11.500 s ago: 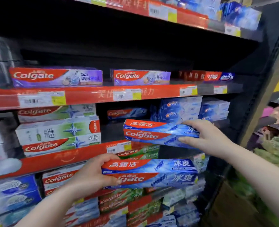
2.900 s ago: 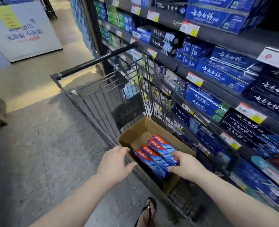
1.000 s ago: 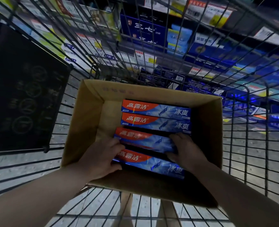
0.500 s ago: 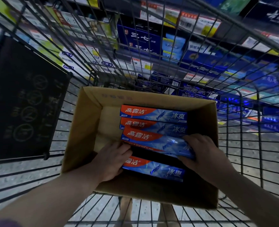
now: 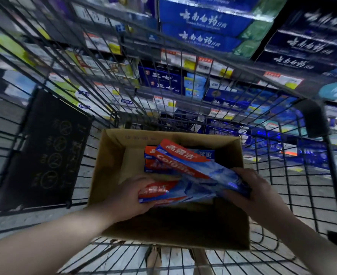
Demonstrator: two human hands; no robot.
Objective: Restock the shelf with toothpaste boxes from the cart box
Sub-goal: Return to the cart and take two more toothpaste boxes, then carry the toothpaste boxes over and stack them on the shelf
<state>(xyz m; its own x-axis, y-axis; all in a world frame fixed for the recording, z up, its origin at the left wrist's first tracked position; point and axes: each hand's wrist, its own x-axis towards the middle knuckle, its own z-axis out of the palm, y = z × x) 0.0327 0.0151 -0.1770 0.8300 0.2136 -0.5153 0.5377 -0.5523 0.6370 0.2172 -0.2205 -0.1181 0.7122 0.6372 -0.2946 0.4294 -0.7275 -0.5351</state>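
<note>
Lower centre, inside the cardboard box (image 5: 110,165): left hand (image 5: 128,197) curled round the red end of the lower toothpaste box (image 5: 163,192), level, stretching right from the palm. Right of centre, right hand (image 5: 250,193) gripping the blue end of the upper toothpaste box (image 5: 191,165) — tilted, red end toward upper left, crossing over the lower one. Further in, stacked boxes (image 5: 150,166) by the far wall. Beyond the wire cart (image 5: 314,118) — stocked shelf (image 5: 193,62) across the top.

This is a supermarket aisle. A dark metal wire shopping cart (image 5: 315,120) stands beside long tiered shelves (image 5: 246,74). The shelves are packed with stacked dark blue cardboard cartons printed in white Chinese lettering (image 5: 201,18). Small white-and-yellow paper price tags (image 5: 189,64) line the shelf edges.
</note>
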